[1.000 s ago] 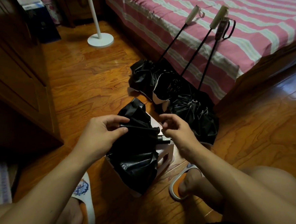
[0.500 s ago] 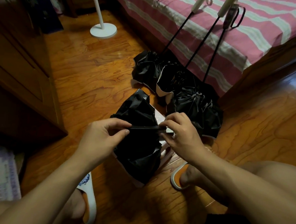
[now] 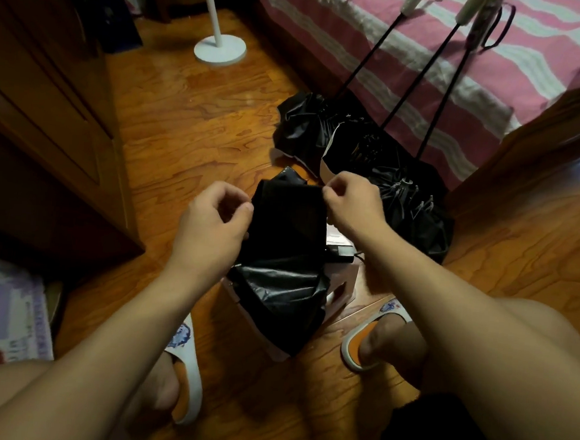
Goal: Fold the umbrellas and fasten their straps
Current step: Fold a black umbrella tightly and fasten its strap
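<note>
Lying at frame centre on a small stool [image 3: 340,285], the black folding umbrella [image 3: 281,281] runs lengthwise from lower centre up, handle [image 3: 339,252] poking right. Left hand [image 3: 212,224] and right hand [image 3: 353,203] each pinch a canopy edge; strap unfastened, I judge. Three extended umbrellas [image 3: 372,157] against the bed [image 3: 430,58] still wait.

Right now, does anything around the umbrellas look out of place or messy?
Nothing is damaged or spilled. Three umbrellas lean against the bed with shafts extended and black canopies slumped on the floor, still unfolded. Both hands, left and right, pinch the fabric of a fourth umbrella, which is still loose and unstrapped.
</note>
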`<state>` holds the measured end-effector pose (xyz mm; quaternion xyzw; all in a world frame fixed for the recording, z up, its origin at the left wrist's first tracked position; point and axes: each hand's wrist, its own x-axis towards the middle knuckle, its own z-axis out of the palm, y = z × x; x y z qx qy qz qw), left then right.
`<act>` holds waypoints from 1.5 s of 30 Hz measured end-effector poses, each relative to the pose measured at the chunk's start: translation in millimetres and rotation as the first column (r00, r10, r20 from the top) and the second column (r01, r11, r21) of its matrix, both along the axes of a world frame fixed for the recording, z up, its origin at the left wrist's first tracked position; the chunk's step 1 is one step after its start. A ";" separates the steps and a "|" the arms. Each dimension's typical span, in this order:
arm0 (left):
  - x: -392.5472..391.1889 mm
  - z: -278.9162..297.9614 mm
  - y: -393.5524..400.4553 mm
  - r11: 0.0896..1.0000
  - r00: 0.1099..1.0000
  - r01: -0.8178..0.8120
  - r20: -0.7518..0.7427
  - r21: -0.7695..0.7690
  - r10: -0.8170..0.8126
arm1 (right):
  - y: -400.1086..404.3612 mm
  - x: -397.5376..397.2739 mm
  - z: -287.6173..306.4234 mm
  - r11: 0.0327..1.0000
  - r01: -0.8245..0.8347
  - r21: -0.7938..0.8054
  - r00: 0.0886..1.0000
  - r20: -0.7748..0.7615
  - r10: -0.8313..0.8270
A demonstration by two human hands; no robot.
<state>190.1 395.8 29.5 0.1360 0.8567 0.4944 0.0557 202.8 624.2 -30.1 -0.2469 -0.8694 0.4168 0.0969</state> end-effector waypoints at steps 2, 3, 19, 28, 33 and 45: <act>-6.3 -4.0 -5.0 0.986 0.978 0.129 0.176 -0.107 -0.109 | -4.2 -19.3 1.4 0.955 0.130 -0.268 0.991 0.070 -0.116; -9.1 -8.2 -8.3 0.962 0.949 0.220 0.265 -0.160 -0.173 | -5.0 -28.3 -1.3 0.912 0.182 -0.367 0.983 0.100 -0.156; -40.6 -40.5 10.8 0.722 0.926 0.355 0.118 -0.594 -0.358 | -8.6 99.9 -15.3 0.938 -0.314 -0.145 0.887 0.309 0.344; -13.5 -36.6 -10.7 0.754 0.968 0.197 0.245 -0.627 -0.050 | -6.1 94.0 -34.6 0.877 -0.479 -0.041 0.839 0.274 0.471; 28.7 -37.3 -13.8 0.942 0.723 0.239 0.691 -0.236 -0.010 | -8.9 82.6 -36.5 0.900 -0.400 -0.170 0.870 0.237 0.432; 31.2 -29.4 14.5 1.000 0.921 -0.010 0.389 0.011 0.005 | -25.8 64.1 -31.0 0.936 -0.333 -0.112 0.915 0.201 0.349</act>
